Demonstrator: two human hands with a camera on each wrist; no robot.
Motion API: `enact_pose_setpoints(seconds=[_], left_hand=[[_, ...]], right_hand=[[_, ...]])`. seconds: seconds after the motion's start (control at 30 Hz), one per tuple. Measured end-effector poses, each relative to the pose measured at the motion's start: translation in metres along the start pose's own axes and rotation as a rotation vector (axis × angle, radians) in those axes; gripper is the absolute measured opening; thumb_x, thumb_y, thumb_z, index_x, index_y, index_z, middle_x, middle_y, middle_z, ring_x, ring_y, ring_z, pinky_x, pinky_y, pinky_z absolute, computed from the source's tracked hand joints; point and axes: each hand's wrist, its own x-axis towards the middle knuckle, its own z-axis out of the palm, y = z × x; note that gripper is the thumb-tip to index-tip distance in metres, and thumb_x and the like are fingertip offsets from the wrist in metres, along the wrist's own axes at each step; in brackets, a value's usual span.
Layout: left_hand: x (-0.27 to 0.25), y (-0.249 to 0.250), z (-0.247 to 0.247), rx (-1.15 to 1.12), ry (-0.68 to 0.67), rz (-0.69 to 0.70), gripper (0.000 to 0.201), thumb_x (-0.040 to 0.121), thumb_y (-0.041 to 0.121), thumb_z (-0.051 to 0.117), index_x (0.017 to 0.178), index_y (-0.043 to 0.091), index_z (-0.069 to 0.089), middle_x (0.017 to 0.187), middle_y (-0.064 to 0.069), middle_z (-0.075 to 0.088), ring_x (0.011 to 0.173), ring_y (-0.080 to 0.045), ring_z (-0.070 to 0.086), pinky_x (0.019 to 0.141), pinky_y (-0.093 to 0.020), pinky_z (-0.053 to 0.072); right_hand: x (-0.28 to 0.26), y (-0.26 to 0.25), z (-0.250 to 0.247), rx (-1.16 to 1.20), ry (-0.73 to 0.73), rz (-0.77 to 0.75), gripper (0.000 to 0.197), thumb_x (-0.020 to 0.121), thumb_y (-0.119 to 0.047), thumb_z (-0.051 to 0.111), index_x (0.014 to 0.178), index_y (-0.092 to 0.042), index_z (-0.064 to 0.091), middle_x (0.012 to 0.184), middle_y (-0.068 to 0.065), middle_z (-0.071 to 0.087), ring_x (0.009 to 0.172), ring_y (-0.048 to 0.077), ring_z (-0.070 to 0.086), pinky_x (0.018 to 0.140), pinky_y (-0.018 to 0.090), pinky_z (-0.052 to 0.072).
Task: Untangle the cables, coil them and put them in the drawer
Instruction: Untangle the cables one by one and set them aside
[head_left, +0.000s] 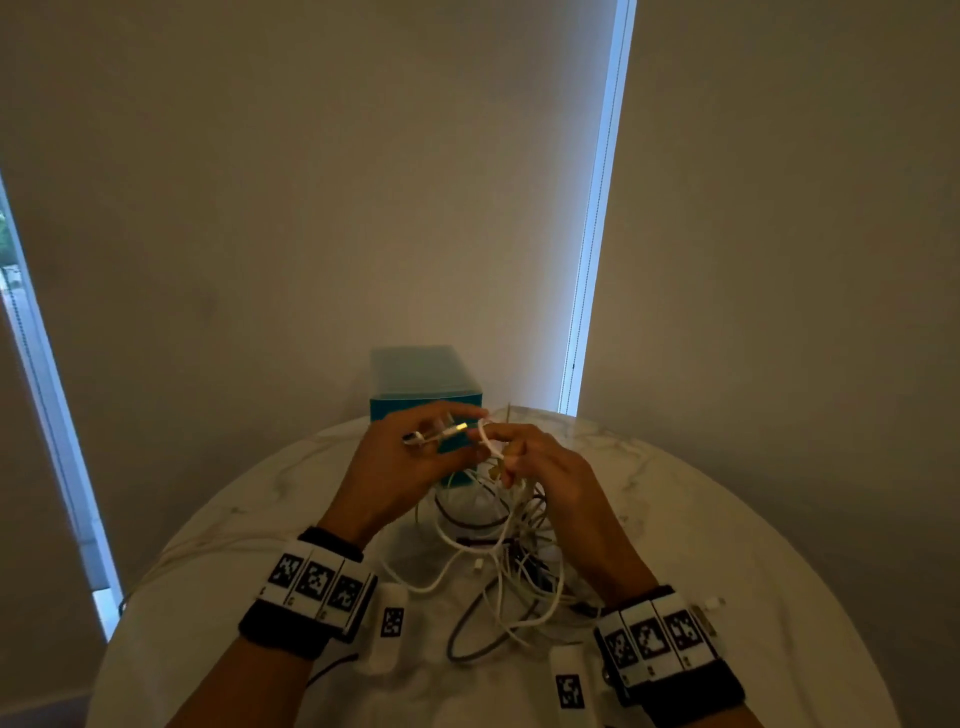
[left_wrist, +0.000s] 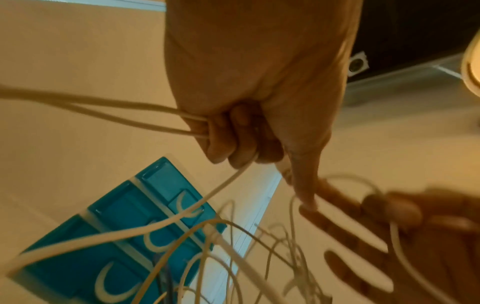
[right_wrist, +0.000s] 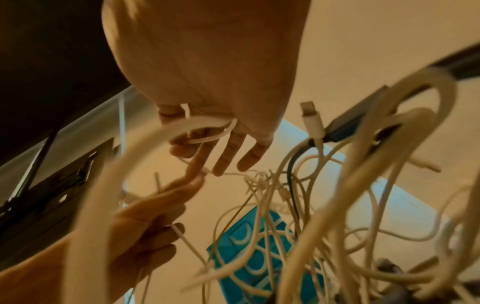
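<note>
A tangle of white and dark cables (head_left: 509, 571) lies mid-table, partly lifted toward both hands. My left hand (head_left: 415, 452) is raised above it. Its fingers (left_wrist: 233, 139) curl round a white cable (left_wrist: 116, 111) whose metal plug (head_left: 457, 430) points right. My right hand (head_left: 540, 467) meets it fingertip to fingertip and pinches a short white cable loop (right_wrist: 202, 123). Strands hang from both hands into the tangle (right_wrist: 337, 185). The teal drawer unit (head_left: 423, 384) stands behind the hands, with its drawers shut in the left wrist view (left_wrist: 155, 185).
The round marble table (head_left: 727, 545) ends close behind the drawer unit, against a blind-covered window. Two white tagged blocks (head_left: 389, 623) (head_left: 569, 686) lie near my wrists. A loose white plug (head_left: 714, 603) rests at the right, and a thin dark cable (head_left: 332, 670) at the front left.
</note>
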Motion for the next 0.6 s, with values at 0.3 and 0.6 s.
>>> enact_pose_setpoints(seconds=[0.3, 0.6], left_hand=[[0.002, -0.025, -0.006, 0.117, 0.301, -0.005, 0.02, 0.089, 0.055, 0.075, 0.1, 0.042, 0.084, 0.092, 0.018, 0.08, 0.087, -0.003, 0.076, 0.079, -0.048, 0.063], [0.007, -0.014, -0.042, -0.339, 0.777, 0.019, 0.02, 0.096, 0.023, 0.08, 0.115, 0.016, 0.081, 0.111, 0.004, 0.081, 0.109, -0.014, 0.075, 0.105, -0.04, 0.058]], right_hand=[[0.003, 0.008, 0.012, 0.054, 0.074, 0.348, 0.063, 0.107, -0.064, 0.032, 0.104, -0.027, 0.083, 0.113, 0.001, 0.079, 0.113, 0.022, 0.069, 0.107, 0.049, 0.05], [0.0, 0.039, -0.011, -0.497, -0.049, 0.404, 0.032, 0.11, -0.052, 0.042, 0.131, -0.04, 0.063, 0.14, -0.006, 0.062, 0.12, 0.017, 0.06, 0.104, 0.038, 0.047]])
